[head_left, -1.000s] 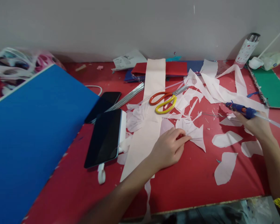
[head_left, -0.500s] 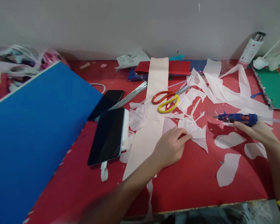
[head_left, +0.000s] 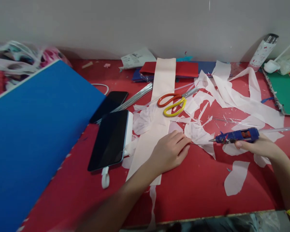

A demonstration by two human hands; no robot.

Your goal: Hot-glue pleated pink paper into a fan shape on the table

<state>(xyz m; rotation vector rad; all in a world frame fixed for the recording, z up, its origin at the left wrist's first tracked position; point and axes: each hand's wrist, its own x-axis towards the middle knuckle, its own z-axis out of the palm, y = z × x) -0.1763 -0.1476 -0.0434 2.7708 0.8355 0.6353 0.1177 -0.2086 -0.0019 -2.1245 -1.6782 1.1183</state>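
Glue gun (head_left: 238, 136) aimed at gathered paper (head_left: 195, 132)

Grips the glue gun in the right hand (head_left: 262, 145), on the near right of the scissors (head_left: 183, 96), with thumb along its side, pointing left. Lays the left hand (head_left: 171, 149) nearer than the scissors, with fingers curled together at the gathered paper's left edge; cannot tell whether pinching it. Has the paper just nearer than the scissors, between those fingertips and the gun's tip.
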